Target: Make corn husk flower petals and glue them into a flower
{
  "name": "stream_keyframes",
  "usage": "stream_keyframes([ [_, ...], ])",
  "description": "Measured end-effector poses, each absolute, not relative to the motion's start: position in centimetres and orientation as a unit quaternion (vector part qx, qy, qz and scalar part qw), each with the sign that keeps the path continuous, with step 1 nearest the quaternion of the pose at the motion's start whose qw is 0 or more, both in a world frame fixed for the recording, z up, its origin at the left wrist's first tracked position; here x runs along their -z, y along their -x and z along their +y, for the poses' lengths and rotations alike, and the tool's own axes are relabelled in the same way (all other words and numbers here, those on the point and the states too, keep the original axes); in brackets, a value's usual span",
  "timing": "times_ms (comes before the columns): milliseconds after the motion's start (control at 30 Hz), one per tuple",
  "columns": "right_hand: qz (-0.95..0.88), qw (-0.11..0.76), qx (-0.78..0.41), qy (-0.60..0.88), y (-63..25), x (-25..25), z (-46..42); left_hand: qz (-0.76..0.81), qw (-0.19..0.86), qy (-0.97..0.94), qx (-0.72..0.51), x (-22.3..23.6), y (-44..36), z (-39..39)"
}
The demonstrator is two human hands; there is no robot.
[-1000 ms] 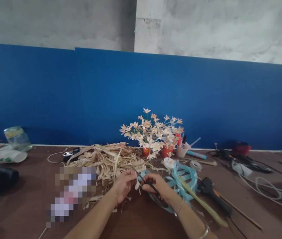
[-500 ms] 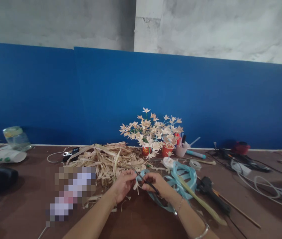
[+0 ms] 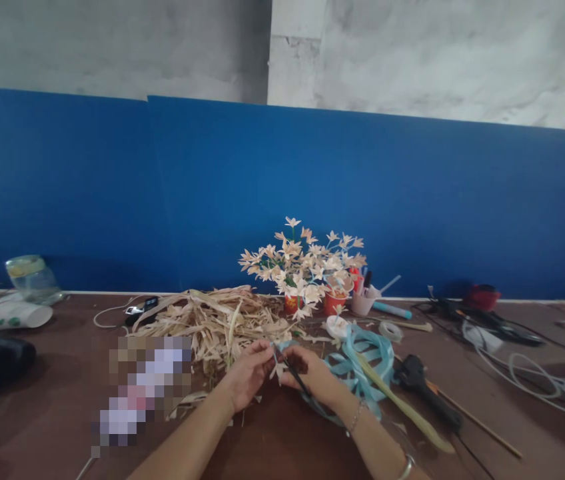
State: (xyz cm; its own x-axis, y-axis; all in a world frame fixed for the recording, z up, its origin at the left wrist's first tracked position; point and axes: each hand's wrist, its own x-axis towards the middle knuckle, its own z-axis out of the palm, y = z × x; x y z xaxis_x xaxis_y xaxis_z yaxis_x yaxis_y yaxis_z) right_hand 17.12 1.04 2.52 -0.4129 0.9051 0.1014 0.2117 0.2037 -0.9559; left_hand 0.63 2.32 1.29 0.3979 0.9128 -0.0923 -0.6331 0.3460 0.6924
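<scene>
My left hand [image 3: 248,373] is closed, thumb and fingertips pinching a small pale husk flower [image 3: 277,371] whose petals hang downward between the hands. In my right hand [image 3: 315,379] is a dark pair of scissors [image 3: 296,375], blades pointing up and left toward the left fingertips. Whether the blades touch the flower is too small to tell. Light blue ribbon [image 3: 368,360] lies in loose loops beside the right wrist, with a strand passing behind that hand. A heap of dry husks [image 3: 212,320] spreads beyond the left hand.
Husk flowers [image 3: 307,257] stand in red cups at the back. Right of them are a white cup of pens [image 3: 364,301] and a tape roll [image 3: 391,331]. A black glue gun [image 3: 427,390], a thin stick [image 3: 482,423] and white cables [image 3: 527,377] lie rightward. A jar [image 3: 35,280] is far left.
The scissors have swung slightly steeper, and my right hand has shifted a little left, closer to the left. The left hand keeps its pinch on the flower.
</scene>
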Motion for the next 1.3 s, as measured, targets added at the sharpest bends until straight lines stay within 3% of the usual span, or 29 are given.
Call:
stream_keyframes([
  [200,-0.73,0.35,-0.342,0.477,-16.9,-2.7,0.8,0.247,0.789,-0.267,-0.496,-1.5,-0.7,2.3],
  [967,-0.777,0.348,-0.216,0.478,-17.5,-1.9,1.1,0.231,0.787,-0.174,-0.544,-1.2,-0.1,3.1],
  [1300,-0.8,0.348,-0.169,0.459,-17.6,-2.5,1.1,0.277,0.798,-0.251,-0.473,-1.6,-0.5,2.2],
])
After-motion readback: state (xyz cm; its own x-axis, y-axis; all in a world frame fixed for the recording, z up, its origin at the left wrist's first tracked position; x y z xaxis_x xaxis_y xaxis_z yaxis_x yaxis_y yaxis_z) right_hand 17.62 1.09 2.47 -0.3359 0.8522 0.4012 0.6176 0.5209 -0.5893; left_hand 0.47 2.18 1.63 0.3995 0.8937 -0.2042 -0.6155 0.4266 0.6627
